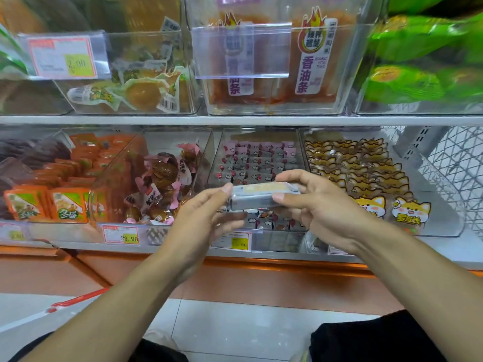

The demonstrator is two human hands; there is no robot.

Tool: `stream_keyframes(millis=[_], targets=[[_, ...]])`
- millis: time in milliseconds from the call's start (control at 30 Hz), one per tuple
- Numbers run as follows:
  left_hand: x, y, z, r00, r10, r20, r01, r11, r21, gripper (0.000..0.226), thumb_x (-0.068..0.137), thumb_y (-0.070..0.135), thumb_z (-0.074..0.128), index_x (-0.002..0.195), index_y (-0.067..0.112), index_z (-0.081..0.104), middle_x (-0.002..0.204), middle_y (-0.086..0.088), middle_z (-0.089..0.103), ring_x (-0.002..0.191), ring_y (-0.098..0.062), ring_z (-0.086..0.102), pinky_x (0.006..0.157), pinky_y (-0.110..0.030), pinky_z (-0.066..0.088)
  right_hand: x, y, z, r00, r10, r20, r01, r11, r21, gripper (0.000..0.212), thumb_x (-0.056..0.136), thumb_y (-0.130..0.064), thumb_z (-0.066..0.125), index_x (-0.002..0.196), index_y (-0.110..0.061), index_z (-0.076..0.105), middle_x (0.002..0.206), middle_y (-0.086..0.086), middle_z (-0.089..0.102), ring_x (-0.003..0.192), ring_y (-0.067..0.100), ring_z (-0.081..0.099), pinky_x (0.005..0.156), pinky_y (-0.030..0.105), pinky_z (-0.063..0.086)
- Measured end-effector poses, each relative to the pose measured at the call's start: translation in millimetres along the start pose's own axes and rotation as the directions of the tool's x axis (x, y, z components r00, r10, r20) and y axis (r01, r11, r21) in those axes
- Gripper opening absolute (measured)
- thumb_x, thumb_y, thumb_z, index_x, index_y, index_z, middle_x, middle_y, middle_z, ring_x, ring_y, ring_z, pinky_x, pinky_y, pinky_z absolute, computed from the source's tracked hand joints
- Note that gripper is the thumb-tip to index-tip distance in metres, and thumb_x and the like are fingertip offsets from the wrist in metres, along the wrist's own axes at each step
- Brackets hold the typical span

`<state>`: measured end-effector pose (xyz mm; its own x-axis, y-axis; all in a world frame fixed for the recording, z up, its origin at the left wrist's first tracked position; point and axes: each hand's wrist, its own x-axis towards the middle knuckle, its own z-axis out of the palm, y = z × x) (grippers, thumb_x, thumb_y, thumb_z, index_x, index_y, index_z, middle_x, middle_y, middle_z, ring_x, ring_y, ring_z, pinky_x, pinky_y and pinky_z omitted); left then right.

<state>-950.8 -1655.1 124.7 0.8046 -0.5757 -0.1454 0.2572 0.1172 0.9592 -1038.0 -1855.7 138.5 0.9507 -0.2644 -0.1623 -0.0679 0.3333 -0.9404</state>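
Observation:
A small grey snack packet (257, 195) with a pale yellow panel is held level between both hands, just in front of the clear bin (257, 163) of similar grey and pink packets on the lower shelf. My left hand (201, 218) pinches its left end with thumb and fingers. My right hand (313, 202) grips its right end, fingers over the top and thumb underneath.
Clear bins line two shelves: orange packs (66, 202), pink-wrapped brown snacks (162, 184), fox-shaped packs (366, 178) below; red strip packs (308, 56) and green bags (423, 61) above. Price tags (121, 234) hang on the shelf edge. A wire rack (454, 163) stands right.

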Motion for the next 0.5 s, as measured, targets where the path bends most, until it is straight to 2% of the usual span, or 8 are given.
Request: stream_keyframes(millis=[67, 133, 200, 267, 333, 400, 500], targets=[[-0.4, 1.0, 1.4, 0.995, -0.097, 0.024, 0.098, 0.994, -0.048, 0.053, 0.08, 0.052, 0.072, 0.113, 0.011, 0.074, 0.11, -0.011, 0.076, 0.098, -0.034, 0.074, 0.077, -0.032, 0.061, -1.3, 0.0, 0.1, 0.996, -0.063, 0.056, 0.069, 0.992, -0.108, 0.042, 0.072, 0.009, 0.077, 0.108, -0.008, 0.065, 0.112, 0.01, 0.075, 0.097, 0.022, 0.074, 0.079, 0.027, 0.061], [-0.3, -0.3, 1.7, 0.992, -0.12, 0.034, 0.122, 0.991, -0.06, 0.041, 0.079, 0.042, 0.075, 0.103, 0.009, 0.077, 0.107, -0.013, 0.076, 0.096, -0.033, 0.075, 0.074, -0.029, 0.061, -2.2, 1.3, 0.8, 0.988, -0.114, 0.101, 0.131, 0.973, -0.19, 0.044, 0.074, 0.019, 0.073, 0.107, -0.009, 0.065, 0.112, 0.007, 0.075, 0.099, 0.022, 0.074, 0.077, 0.026, 0.061], [0.0, -1.0, 1.0, 0.997, -0.075, 0.013, 0.076, 0.995, -0.071, 0.026, 0.075, 0.028, 0.078, 0.094, 0.01, 0.079, 0.107, -0.016, 0.076, 0.095, -0.028, 0.075, 0.071, -0.025, 0.061, -2.0, 2.1, 1.4, 0.984, -0.137, 0.111, 0.157, 0.97, -0.186, 0.047, 0.075, 0.025, 0.069, 0.107, -0.009, 0.065, 0.113, 0.008, 0.075, 0.103, 0.024, 0.073, 0.078, 0.027, 0.06], [1.5, -2.2, -1.1, 1.0, 0.019, -0.004, -0.019, 0.999, -0.041, 0.021, 0.071, 0.02, 0.081, 0.091, 0.015, 0.078, 0.106, -0.014, 0.076, 0.095, -0.025, 0.075, 0.073, -0.026, 0.061, -0.3, 2.5, 1.3, 0.987, -0.136, 0.085, 0.147, 0.978, -0.15, 0.048, 0.076, 0.023, 0.069, 0.11, -0.01, 0.065, 0.114, 0.009, 0.075, 0.104, 0.024, 0.073, 0.078, 0.026, 0.06], [2.1, -2.8, -3.6, 0.992, 0.124, -0.019, -0.123, 0.99, 0.07, 0.023, 0.072, 0.017, 0.084, 0.094, 0.021, 0.077, 0.107, -0.009, 0.076, 0.098, -0.025, 0.074, 0.078, -0.03, 0.061, 1.3, 2.0, 1.8, 0.996, -0.079, 0.038, 0.082, 0.994, -0.072, 0.043, 0.075, 0.008, 0.078, 0.113, -0.009, 0.066, 0.114, 0.012, 0.075, 0.103, 0.024, 0.073, 0.08, 0.026, 0.059], [1.9, -3.5, -6.1, 0.973, 0.227, -0.046, -0.212, 0.953, 0.218, 0.028, 0.074, 0.01, 0.086, 0.098, 0.022, 0.076, 0.106, -0.003, 0.077, 0.098, -0.019, 0.074, 0.075, -0.026, 0.059, 2.1, 2.5, 2.8, 0.999, 0.02, 0.027, -0.02, 1.0, 0.01, 0.046, 0.071, -0.015, 0.084, 0.112, -0.007, 0.066, 0.11, 0.015, 0.075, 0.1, 0.027, 0.074, 0.081, 0.03, 0.061], [1.0, -4.9, -4.7, 0.947, 0.32, -0.034, -0.299, 0.914, 0.274, 0.038, 0.073, -0.002, 0.084, 0.103, 0.017, 0.073, 0.103, 0.001, 0.077, 0.097, -0.013, 0.074, 0.076, -0.024, 0.06, 2.5, 3.6, 5.5, 0.99, 0.139, 0.034, -0.14, 0.99, 0.019, 0.045, 0.074, -0.032, 0.081, 0.109, -0.007, 0.068, 0.102, 0.011, 0.076, 0.094, 0.026, 0.075, 0.079, 0.031, 0.062]])
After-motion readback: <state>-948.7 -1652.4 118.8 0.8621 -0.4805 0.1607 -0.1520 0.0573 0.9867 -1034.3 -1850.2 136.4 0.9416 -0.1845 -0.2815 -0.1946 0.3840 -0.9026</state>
